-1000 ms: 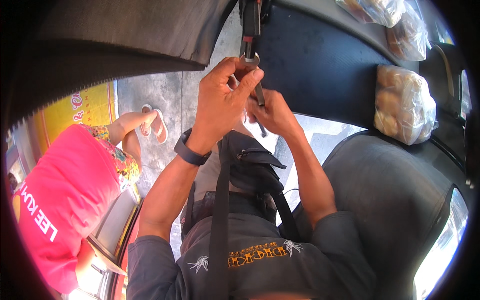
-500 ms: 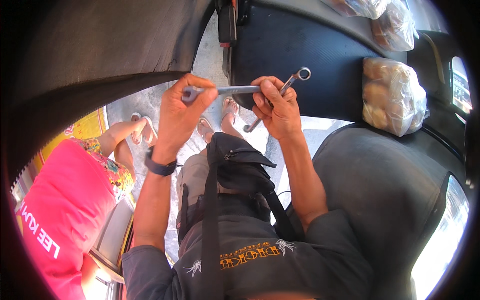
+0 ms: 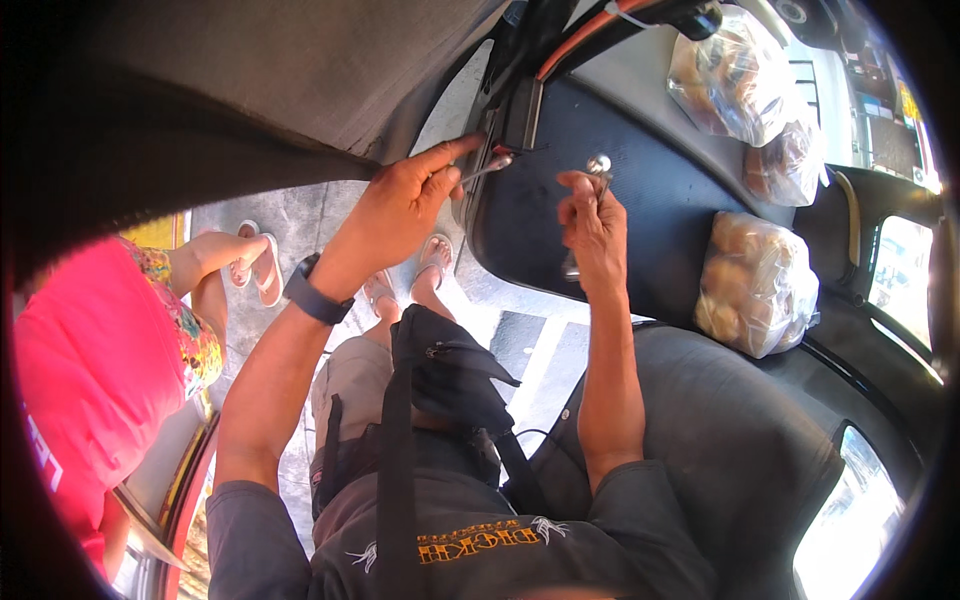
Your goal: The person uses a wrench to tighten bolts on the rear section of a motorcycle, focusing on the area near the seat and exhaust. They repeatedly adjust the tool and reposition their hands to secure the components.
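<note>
My left hand (image 3: pixel 395 212) is closed on a wrench (image 3: pixel 488 170), whose shiny end points right over the edge of a black panel (image 3: pixel 600 215). Its forefinger stretches out to the metal frame (image 3: pixel 481 150) beside that panel; whether it touches cannot be told. To the right, my right hand (image 3: pixel 600 240) grips a second wrench (image 3: pixel 599 164) in front of the panel. The ring end of this wrench sticks out above the fingers, and its other end shows below them. The middle of each wrench is hidden by the hand.
Clear plastic bags (image 3: pixel 757 290) of round brown items lie on the right. A dark padded cover (image 3: pixel 700 410) bulges at lower right, and a grey cover (image 3: pixel 250 70) overhangs upper left. A person in a pink top (image 3: pixel 110 370) is close on my left. A black bag (image 3: pixel 450 365) hangs at my waist.
My hands have drawn apart; before, one wrench lay across both. That wrench is now in the left hand alone, nearer the frame. The view has shifted, with more of the panel and bags showing.
</note>
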The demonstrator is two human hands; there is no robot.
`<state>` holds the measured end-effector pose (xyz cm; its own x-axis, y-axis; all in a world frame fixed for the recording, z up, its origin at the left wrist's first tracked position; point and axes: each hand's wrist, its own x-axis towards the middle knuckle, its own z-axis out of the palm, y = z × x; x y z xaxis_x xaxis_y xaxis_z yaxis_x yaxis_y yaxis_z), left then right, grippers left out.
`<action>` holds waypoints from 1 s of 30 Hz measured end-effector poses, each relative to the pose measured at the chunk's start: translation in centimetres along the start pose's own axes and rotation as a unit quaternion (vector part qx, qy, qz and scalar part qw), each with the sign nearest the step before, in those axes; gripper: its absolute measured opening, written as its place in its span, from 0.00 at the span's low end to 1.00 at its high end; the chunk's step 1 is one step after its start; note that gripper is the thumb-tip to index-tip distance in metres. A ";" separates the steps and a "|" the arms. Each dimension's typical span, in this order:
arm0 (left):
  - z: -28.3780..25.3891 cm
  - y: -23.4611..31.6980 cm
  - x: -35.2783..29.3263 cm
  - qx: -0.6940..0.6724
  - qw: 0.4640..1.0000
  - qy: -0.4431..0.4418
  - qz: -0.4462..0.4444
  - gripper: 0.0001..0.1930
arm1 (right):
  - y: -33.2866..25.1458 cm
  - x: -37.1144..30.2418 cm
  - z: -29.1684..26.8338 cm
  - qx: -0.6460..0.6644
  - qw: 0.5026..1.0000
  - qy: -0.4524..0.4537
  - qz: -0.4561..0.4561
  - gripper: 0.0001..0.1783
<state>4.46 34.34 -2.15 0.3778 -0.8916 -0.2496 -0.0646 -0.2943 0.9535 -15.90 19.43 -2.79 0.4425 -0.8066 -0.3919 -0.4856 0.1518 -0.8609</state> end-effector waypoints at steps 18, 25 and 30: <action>-0.1 -1.2 8.5 -0.008 0.993 0.091 0.069 0.21 | 9.7 3.9 -1.7 -0.402 0.863 0.285 -0.111 0.09; -1.1 4.6 7.2 0.067 0.997 0.038 -0.024 0.19 | 10.0 3.9 -1.4 -0.393 0.862 0.295 -0.129 0.08; 1.2 1.0 8.0 0.164 0.959 0.170 0.155 0.20 | 9.7 4.1 -1.1 -0.405 0.854 0.294 -0.141 0.08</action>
<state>6.34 26.54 -3.38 0.5698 -0.8062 0.1595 -0.4881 -0.1759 0.8549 -19.65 16.98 -12.37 0.2893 -0.9294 0.2293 -0.8897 -0.3494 -0.2938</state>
